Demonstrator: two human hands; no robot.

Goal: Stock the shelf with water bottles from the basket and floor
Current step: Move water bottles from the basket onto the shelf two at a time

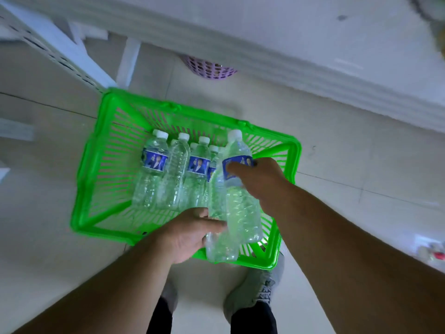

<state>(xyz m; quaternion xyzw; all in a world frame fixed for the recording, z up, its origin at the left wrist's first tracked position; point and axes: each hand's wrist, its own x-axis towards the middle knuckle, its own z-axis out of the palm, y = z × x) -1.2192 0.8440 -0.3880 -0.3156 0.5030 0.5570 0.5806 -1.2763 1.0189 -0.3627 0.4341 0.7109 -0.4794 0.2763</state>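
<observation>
A bright green plastic basket (96, 169) stands on the tiled floor below me. Several clear water bottles with white caps and blue labels (154, 165) lie side by side in it. My right hand (260, 179) grips one bottle (240, 196) around its blue label, lifted above the others with its cap pointing away. My left hand (192, 235) holds the lower end of a second bottle (220, 237) right beside the first one, over the basket's near edge.
A white shelf edge (265, 61) runs diagonally across the top. A purple perforated basket (209, 68) sits under it. A white slotted rack (60, 54) is at the upper left. My grey shoes (255, 292) stand just behind the green basket.
</observation>
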